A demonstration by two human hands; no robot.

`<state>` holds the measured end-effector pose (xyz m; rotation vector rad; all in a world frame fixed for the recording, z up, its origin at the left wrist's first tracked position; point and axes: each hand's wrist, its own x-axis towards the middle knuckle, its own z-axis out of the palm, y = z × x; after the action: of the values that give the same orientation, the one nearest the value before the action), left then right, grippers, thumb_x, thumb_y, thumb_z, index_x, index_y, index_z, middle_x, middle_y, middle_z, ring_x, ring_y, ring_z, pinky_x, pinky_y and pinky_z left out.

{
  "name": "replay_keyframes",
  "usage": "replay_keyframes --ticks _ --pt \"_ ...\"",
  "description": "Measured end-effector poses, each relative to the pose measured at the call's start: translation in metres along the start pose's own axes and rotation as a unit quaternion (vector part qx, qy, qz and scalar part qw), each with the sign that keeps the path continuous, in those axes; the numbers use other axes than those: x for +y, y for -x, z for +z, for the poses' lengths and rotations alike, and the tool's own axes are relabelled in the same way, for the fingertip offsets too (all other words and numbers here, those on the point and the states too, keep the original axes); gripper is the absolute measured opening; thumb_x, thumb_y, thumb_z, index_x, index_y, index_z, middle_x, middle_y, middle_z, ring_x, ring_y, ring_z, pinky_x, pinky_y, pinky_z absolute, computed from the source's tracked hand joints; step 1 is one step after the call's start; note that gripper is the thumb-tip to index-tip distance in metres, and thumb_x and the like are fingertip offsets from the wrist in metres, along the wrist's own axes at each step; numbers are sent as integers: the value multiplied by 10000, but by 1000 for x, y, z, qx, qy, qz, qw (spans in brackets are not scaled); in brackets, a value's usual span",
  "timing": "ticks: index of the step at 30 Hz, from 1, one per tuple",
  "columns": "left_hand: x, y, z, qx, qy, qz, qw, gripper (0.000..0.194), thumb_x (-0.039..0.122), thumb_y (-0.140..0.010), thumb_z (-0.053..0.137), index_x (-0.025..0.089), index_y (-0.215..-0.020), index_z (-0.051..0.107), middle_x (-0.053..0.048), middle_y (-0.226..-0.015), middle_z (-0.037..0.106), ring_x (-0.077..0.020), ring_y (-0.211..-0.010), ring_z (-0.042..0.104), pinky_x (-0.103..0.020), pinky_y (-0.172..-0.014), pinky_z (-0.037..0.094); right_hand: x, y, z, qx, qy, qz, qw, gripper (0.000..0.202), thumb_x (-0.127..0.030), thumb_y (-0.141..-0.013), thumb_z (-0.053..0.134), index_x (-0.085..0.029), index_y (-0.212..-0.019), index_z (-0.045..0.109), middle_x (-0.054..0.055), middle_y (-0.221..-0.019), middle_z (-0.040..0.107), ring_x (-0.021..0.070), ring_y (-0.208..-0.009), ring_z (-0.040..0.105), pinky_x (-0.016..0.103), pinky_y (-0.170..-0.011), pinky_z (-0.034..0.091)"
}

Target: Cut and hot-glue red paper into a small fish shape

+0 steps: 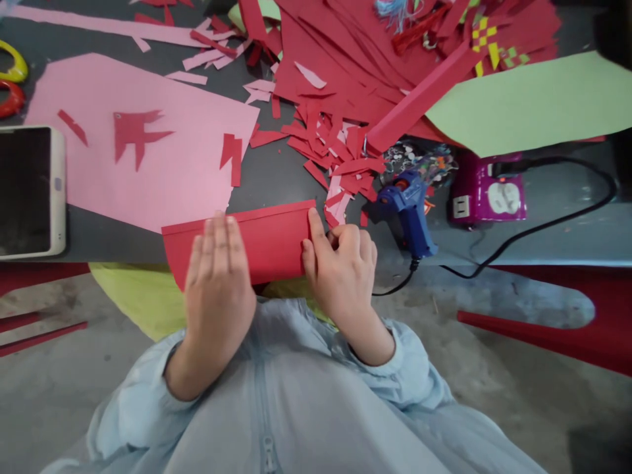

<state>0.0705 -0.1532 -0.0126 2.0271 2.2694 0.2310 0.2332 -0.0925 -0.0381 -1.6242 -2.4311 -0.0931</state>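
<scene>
Here, at lower centre, red paper (257,240) is pressed flat by the open left hand (217,276) and pinched by the right hand (340,266); uneven pressure could skew the fold.

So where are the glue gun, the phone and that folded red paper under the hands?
Glue gun (409,209), head view, on its blue body.
Phone (26,191), head view, on its dark screen.
Folded red paper (274,240), head view, on the bare middle between the hands.
</scene>
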Motion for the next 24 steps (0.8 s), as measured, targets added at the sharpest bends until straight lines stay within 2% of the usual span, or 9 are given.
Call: replay_keyframes --ticks 4,6,10,13,16,20,24 --pt "23 -16 9 1 5 129 992 572 87 -946 317 -21 -1504 380 -221 -1572 378 -297 -1485 357 -454 -1220 358 -1 2 -1 16 18 -17 1000 463 -344 -1034 360 -164 -1359 636 75 -841 504 203 -770 402 341 -714 385" --pt "30 -22 13 8 2 144 990 539 116 -980 314 -17 -1496 399 -211 -1562 394 -280 -1474 380 -424 -1225 355 -1 2 -3 9 27 -25 999 460 -333 -1034 363 -165 -1376 620 77 -849 508 205 -771 411 342 -712 392" --pt "33 -26 18 46 -30 157 986 502 127 -1005 309 4 -1469 455 -185 -1526 457 -264 -1433 444 -387 -1203 396 -1 -2 -10 -48 42 -31 997 474 -327 -1015 388 -223 -1451 540 80 -887 511 211 -791 436 352 -726 411" --pt "29 -22 17 50 -49 154 986 516 101 -989 296 27 -1473 459 -163 -1525 465 -243 -1431 446 -368 -1200 400 -2 -6 -16 -78 52 -34 995 484 -314 -1000 397 -225 -1457 528 91 -909 522 215 -801 454 352 -728 420" --pt "21 -17 14 44 -59 146 987 534 85 -966 291 -9 -1467 451 -191 -1527 451 -265 -1428 447 -382 -1193 410 -4 -8 -20 -89 63 -35 993 487 -318 -1001 391 -209 -1455 532 99 -911 539 218 -802 470 347 -724 423" --pt "6 -9 8 25 -41 129 990 574 53 -935 292 3 -1494 412 -193 -1548 417 -269 -1450 411 -409 -1204 397 -4 -8 -20 -89 72 -42 993 502 -328 -1002 375 -186 -1461 523 109 -914 544 226 -805 476 348 -714 417" --pt "-11 -2 7 28 -11 117 993 593 34 -925 278 -7 -1505 388 -208 -1548 406 -281 -1461 389 -434 -1211 383 -3 -8 -19 -85 70 -45 993 514 -323 -1000 355 -172 -1464 517 109 -909 535 226 -803 473 350 -710 410"
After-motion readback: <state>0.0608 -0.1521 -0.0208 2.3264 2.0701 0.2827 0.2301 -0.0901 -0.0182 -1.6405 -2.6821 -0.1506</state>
